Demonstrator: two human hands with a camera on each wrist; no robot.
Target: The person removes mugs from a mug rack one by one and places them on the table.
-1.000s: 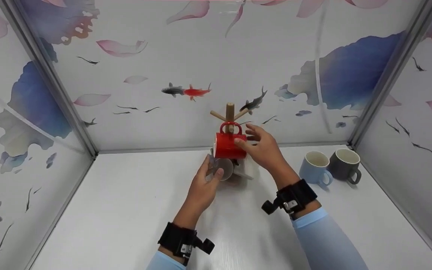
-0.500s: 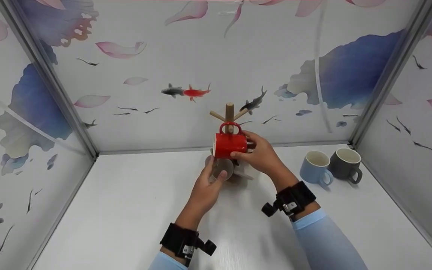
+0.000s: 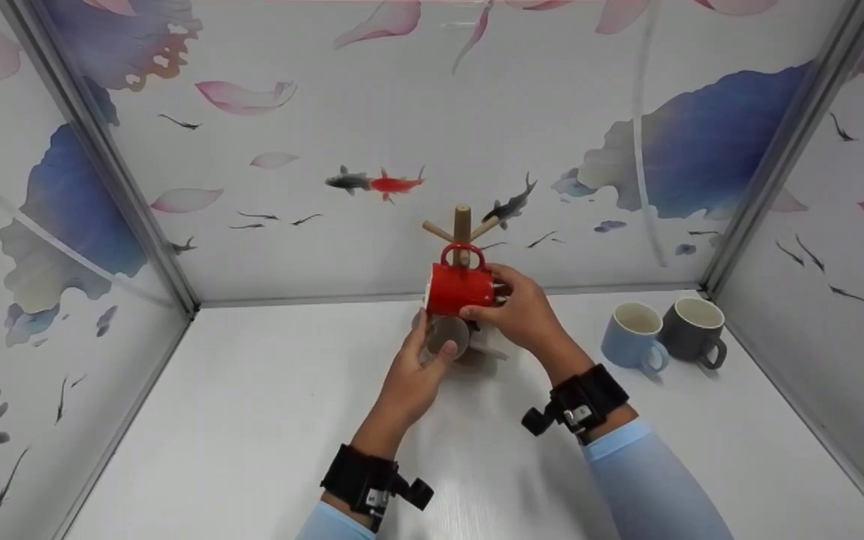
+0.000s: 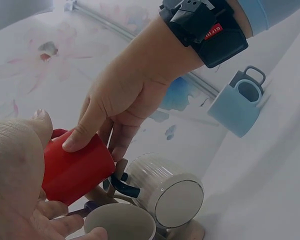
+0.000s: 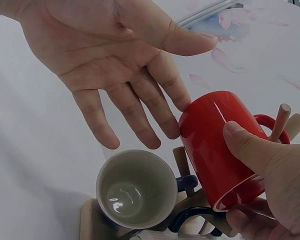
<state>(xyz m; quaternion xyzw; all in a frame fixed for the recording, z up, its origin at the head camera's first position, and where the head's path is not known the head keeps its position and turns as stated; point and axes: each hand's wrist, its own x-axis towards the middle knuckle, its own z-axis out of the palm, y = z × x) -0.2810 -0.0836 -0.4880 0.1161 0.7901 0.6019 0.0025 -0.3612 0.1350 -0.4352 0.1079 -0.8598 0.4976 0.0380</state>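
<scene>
A red mug (image 3: 462,291) lies sideways with its handle looped over a peg of a wooden mug tree (image 3: 462,221). My right hand (image 3: 523,309) grips its base end; in the right wrist view, the thumb of that hand (image 5: 282,180) lies along the red side. My left hand (image 3: 406,375) is spread palm up, its straight fingers reaching the mug's rim end, as the right wrist view shows (image 5: 115,60). Below hang a pale mug with a dark blue handle (image 5: 135,192) and a ribbed mug (image 4: 162,187), both sideways on the tree.
A light blue mug (image 3: 627,337) and a dark grey mug (image 3: 691,330) stand upright side by side at the back right of the white table (image 3: 267,420). A printed back wall (image 3: 312,255) rises just behind the mug tree, with side walls left and right.
My right hand has come in from loosely open beside the red mug and now grips it. My left fingertips have risen slightly toward its rim. The mug stays on the peg.
</scene>
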